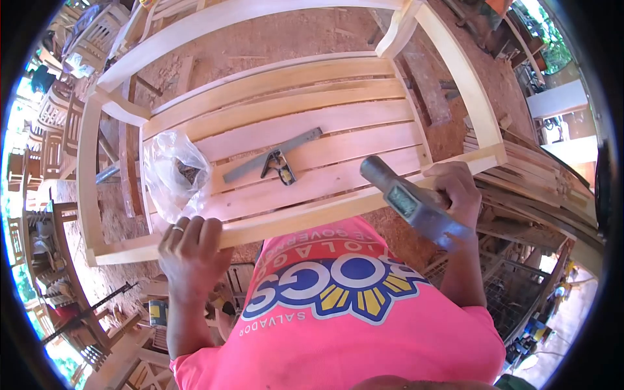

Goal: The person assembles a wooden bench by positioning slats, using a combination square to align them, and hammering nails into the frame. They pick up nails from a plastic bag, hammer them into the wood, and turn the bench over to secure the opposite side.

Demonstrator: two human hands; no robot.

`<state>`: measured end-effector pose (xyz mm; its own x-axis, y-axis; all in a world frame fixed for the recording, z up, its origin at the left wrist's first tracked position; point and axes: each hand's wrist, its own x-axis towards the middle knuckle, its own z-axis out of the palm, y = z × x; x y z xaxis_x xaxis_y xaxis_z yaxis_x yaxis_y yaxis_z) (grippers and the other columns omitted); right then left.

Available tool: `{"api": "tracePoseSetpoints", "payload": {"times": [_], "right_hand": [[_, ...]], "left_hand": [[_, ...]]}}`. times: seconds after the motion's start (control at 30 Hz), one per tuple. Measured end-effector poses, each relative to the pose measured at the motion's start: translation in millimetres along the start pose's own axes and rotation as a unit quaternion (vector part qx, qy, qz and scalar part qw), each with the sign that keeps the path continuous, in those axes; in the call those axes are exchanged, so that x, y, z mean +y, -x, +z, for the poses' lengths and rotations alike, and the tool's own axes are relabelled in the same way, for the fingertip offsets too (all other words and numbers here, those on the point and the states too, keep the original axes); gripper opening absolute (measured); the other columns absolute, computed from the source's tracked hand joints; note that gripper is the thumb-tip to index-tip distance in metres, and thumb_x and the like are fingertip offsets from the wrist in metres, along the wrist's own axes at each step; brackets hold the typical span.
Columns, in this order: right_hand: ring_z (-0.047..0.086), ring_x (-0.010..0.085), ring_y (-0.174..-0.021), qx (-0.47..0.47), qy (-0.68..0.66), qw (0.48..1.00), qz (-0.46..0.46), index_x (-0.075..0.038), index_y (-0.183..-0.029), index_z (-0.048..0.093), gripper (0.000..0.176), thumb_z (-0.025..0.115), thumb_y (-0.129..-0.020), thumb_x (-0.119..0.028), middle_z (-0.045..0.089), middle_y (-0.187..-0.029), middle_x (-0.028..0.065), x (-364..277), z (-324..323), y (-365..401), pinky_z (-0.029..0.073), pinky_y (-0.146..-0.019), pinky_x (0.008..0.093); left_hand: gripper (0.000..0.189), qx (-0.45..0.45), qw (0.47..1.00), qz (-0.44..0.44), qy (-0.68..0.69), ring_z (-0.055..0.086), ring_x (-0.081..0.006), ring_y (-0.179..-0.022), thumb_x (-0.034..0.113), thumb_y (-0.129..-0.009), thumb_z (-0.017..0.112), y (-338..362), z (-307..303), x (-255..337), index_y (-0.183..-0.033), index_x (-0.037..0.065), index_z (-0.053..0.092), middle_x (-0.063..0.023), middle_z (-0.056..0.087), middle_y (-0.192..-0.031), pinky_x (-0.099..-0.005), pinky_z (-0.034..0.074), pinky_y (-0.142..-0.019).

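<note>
I have my right grip (pixel 458 195) closed around a claw hammer (pixel 422 218) with a worn grey metal head, held beside the pale wooden near rail (pixel 292 229) of a slatted frame. The handle is mostly hidden, so I can't tell exactly how much of it I have. My left grip (pixel 192 250) is curled over the same rail near its other end. The frame lies spread out in front of me, just past the pink printed shirt (pixel 338 331).

Judging progress, I'd call the main assembly well advanced: the long curved far rail (pixel 247 19) meets the side pieces, two short curved supports (pixel 123 110) (pixel 398 32) link the outer frame to the slatted panel, and the long pale slats (pixel 260 133) lie in rows with narrow gaps. The wood looks bare, with no coating that I can see. The fisheye bends the edges, so I can't confirm that every joint is tight or fastened.

A metal combination square (pixel 250 167) rests loose across the slats. Beside it, near my left grip, sits a clear plastic bag (pixel 162 169) holding small dark pieces, perhaps nails.
</note>
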<state>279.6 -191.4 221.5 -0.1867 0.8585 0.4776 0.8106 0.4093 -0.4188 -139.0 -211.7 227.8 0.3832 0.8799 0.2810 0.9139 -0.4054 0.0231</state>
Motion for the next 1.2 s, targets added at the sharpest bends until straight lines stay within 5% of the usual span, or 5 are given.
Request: {"api": "tracePoseSetpoints", "payload": {"times": [0.33,0.47,0.73,1.03,1.2], "right_hand": [[0.065,0.0281,-0.077,-0.017,0.038,0.992,0.119,-0.001,-0.092,0.067,0.025,0.080,-0.076,-0.015,0.068,-0.088,0.0129,-29,1,2,0.051,-0.068,0.0360],[0.067,0.0274,-0.078,-0.071,0.048,0.991,0.098,0.000,-0.098,0.068,0.030,0.081,-0.077,-0.017,0.069,-0.089,0.0132,-34,-7,-14,0.052,-0.069,0.0358],[0.068,0.0226,-0.100,-0.126,0.060,0.948,0.285,0.001,-0.113,0.070,0.039,0.078,-0.074,0.001,0.070,-0.105,0.0112,-26,-20,-15,0.052,-0.091,0.0369],[0.059,0.0150,-0.097,0.087,-0.220,0.937,0.255,-0.010,-0.115,0.059,0.053,0.090,-0.083,-0.039,0.062,-0.133,0.0084,29,-46,42,0.051,-0.080,0.0310],[0.055,0.0125,-0.084,0.309,-0.339,0.829,0.320,-0.009,-0.105,0.062,0.038,0.081,-0.092,-0.039,0.062,-0.100,0.0041,74,-78,101,0.048,-0.066,0.0284]], "left_hand": [[0.022,-0.102,0.991,-0.002,0.081,0.063,-0.0270,-0.069,0.013,-0.070,0.074,6,-7,-18,-0.087,0.011,0.060,-0.0054,0.054,-0.073,-0.0396,0.052,-0.061],[0.017,-0.316,0.874,-0.009,0.369,0.075,-0.0200,-0.085,0.016,-0.083,0.080,-32,-45,-91,-0.096,0.009,0.071,-0.0033,0.075,-0.091,-0.0360,0.056,-0.066],[0.022,-0.516,0.820,-0.127,0.213,0.074,-0.0198,-0.085,0.019,-0.086,0.073,-68,143,-288,-0.098,0.002,0.078,-0.0104,0.078,-0.092,-0.0344,0.058,-0.079],[0.023,-0.377,0.887,-0.168,0.206,0.075,-0.0364,-0.083,0.015,-0.080,0.080,-17,209,-277,-0.099,0.004,0.079,-0.0210,0.076,-0.089,-0.0416,0.059,-0.078],[0.018,-0.310,0.919,-0.098,0.222,0.076,-0.0371,-0.087,0.014,-0.086,0.074,-20,210,-272,-0.101,0.004,0.078,-0.0214,0.076,-0.092,-0.0436,0.059,-0.080]]}}
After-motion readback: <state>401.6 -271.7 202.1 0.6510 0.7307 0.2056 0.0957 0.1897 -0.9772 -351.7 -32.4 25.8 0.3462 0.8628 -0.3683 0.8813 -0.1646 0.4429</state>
